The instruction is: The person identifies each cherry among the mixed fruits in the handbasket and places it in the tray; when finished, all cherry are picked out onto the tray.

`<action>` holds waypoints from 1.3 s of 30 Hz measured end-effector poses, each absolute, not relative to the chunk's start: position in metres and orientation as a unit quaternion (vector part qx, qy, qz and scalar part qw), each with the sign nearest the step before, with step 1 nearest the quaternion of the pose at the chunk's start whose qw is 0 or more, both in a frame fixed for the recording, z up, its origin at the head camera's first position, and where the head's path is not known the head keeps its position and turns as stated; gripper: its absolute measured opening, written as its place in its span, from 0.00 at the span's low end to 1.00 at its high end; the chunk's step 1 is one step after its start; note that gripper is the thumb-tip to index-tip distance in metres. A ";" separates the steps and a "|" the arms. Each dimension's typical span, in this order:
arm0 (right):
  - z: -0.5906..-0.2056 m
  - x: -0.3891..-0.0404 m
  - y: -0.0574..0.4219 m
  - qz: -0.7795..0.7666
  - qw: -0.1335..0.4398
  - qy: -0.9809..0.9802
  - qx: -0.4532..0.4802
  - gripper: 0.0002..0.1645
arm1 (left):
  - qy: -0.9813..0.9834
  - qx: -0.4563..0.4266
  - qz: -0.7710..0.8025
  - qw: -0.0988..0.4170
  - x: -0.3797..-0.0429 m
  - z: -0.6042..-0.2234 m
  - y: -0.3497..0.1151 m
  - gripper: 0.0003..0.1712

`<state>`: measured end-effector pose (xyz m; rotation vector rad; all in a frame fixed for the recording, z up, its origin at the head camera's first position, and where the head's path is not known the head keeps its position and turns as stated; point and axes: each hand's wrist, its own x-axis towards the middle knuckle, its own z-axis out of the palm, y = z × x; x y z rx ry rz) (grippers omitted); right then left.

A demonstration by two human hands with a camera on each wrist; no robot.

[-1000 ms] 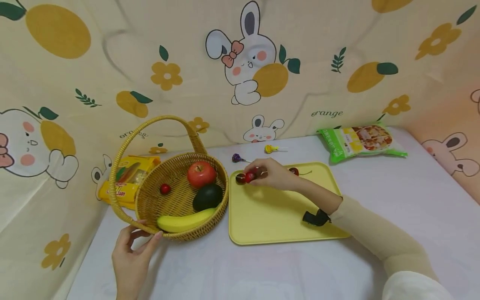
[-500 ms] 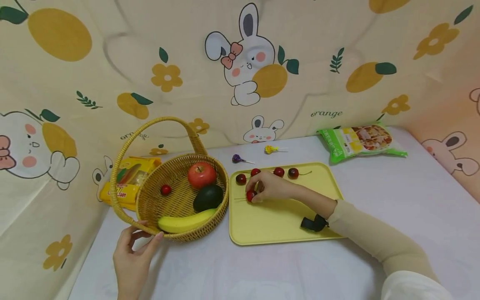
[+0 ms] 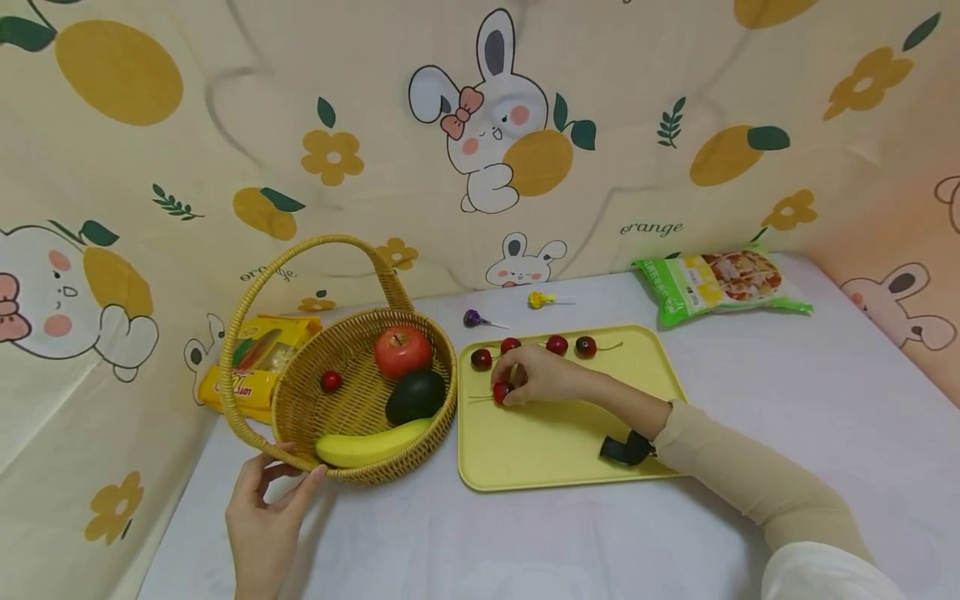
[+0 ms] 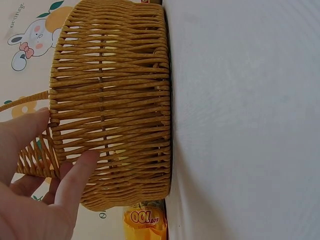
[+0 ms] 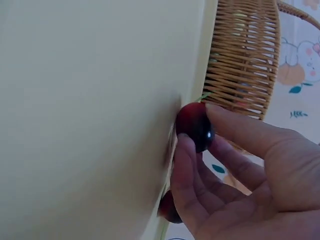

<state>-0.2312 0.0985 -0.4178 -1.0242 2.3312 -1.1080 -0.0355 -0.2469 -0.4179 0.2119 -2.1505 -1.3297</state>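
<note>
My right hand (image 3: 543, 373) pinches a dark red cherry (image 5: 194, 125) between thumb and fingertips, low over the left part of the yellow tray (image 3: 525, 454). Its thin stem points left in the head view. Along the tray's far side lie several other cherries, among them one at the left (image 3: 482, 359) and one at the right (image 3: 587, 347). The left hand (image 3: 262, 508) holds the near-left rim of the wicker basket (image 4: 110, 105), beside the foot of its handle. Inside the basket are a red apple (image 3: 403, 352), an avocado (image 3: 416, 397), a banana (image 3: 372, 443) and one cherry (image 3: 331, 381).
A yellow snack packet (image 3: 255, 383) stands behind the basket's left side. Beyond the tray lie a purple lollipop (image 3: 472, 318) and a yellow lollipop (image 3: 540, 299). A green food bag (image 3: 723, 283) rests at the back right, against the printed cloth wall.
My right hand has moved from the tray's far-left corner toward its near side, where it now has a cherry. Cherries it covered before show in the far row. The left hand stays put.
</note>
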 end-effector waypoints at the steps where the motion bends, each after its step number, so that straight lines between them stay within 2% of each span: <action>1: -0.416 -0.231 0.099 -0.380 0.168 0.833 -0.366 0.16 | -0.811 0.082 -0.497 0.298 -0.035 -0.418 -0.246 0.27; 5: -0.397 -0.229 0.094 -0.334 0.079 0.862 -0.373 0.18 | -0.810 0.090 -0.499 0.295 -0.035 -0.417 -0.245 0.26; 8: -0.370 -0.233 0.079 -0.374 0.001 0.846 -0.379 0.15 | -0.807 0.090 -0.504 0.295 -0.034 -0.416 -0.245 0.25; 12: -0.331 -0.239 0.040 -0.462 -0.028 0.783 -0.416 0.08 | -0.806 0.085 -0.502 0.300 -0.034 -0.417 -0.246 0.25; 15: -0.308 -0.243 -0.003 -0.455 0.021 0.763 -0.458 0.10 | -0.805 0.088 -0.502 0.305 -0.033 -0.417 -0.247 0.26; 19: -0.294 -0.246 -0.061 -0.383 0.117 0.762 -0.509 0.18 | -0.806 0.101 -0.499 0.303 -0.033 -0.416 -0.247 0.26; 23: -0.297 -0.246 -0.106 -0.309 0.197 0.767 -0.527 0.26 | -0.813 0.103 -0.490 0.296 -0.033 -0.416 -0.247 0.25; 28: -0.307 -0.240 -0.143 -0.234 0.292 0.777 -0.507 0.33 | -0.805 0.105 -0.501 0.299 -0.033 -0.417 -0.247 0.25; 30: -0.311 -0.237 -0.152 -0.218 0.314 0.781 -0.493 0.34 | -0.804 0.104 -0.503 0.300 -0.033 -0.417 -0.246 0.25; 39: -0.341 -0.235 -0.165 -0.218 0.338 0.784 -0.473 0.34 | -0.808 0.090 -0.498 0.301 -0.036 -0.416 -0.244 0.25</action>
